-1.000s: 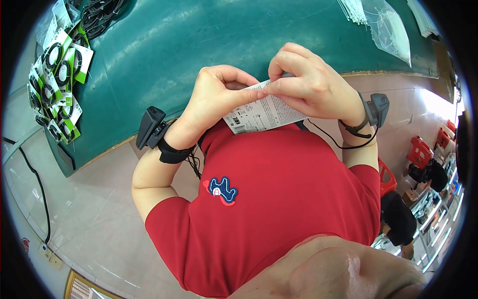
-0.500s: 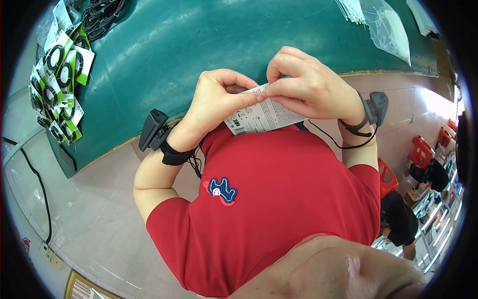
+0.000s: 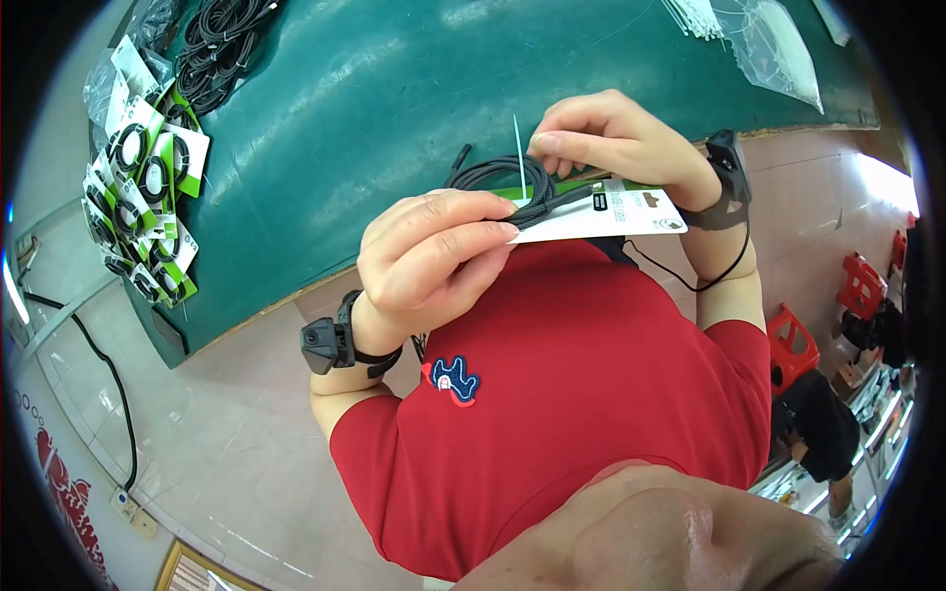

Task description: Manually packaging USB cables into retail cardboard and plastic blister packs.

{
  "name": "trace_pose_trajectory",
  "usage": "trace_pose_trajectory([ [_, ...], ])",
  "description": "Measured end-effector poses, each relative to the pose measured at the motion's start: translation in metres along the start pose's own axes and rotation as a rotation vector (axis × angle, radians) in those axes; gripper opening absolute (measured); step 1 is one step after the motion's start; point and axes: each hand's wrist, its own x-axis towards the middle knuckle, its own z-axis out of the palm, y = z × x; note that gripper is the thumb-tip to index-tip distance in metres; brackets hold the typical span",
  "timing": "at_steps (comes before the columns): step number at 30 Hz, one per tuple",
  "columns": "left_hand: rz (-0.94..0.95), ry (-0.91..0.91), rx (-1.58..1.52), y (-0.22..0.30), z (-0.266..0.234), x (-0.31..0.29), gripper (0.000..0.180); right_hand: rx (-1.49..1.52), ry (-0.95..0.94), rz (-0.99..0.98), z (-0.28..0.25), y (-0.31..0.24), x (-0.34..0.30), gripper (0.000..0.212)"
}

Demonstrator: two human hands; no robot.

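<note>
My left hand [image 3: 434, 256] is closed on a white and green backing card [image 3: 567, 229] and the coil of dark braided cable [image 3: 537, 177] on its upward side. A cable plug lies along the card's right part. A thin white cable tie [image 3: 520, 158] sticks up from the coil, its tip free. Just right of the tie is my right hand [image 3: 616, 138], its fingers loosely curled and the thumb apart from the palm. Nothing shows between them, though some fingertips are partly hidden.
Carded cables [image 3: 148, 197] are heaped on the green table [image 3: 365, 89] at the left, beside loose black cables [image 3: 219, 49]. At the far right lie white cable ties [image 3: 695, 18] and a clear bag [image 3: 774, 54]. Red stools [image 3: 791, 350] and another person [image 3: 823, 424] are at the right.
The card has turned over, from its printed back to the side with the cable coil. My left hand has shifted its grip onto coil and card; my right hand has come off the card.
</note>
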Motion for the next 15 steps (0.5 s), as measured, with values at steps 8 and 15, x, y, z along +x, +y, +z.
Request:
trace_pose_trajectory([
  [8, -0.077, 0.026, 0.008, -0.013, 0.003, -0.005, 0.022, -0.082, -0.124, 0.133, -0.005, 0.018, 0.021, 0.041],
  [15, -0.112, 0.012, -0.024, -0.018, 0.004, -0.004, 0.023, -0.015, -0.146, 0.16, -0.001, 0.017, 0.027, 0.028],
])
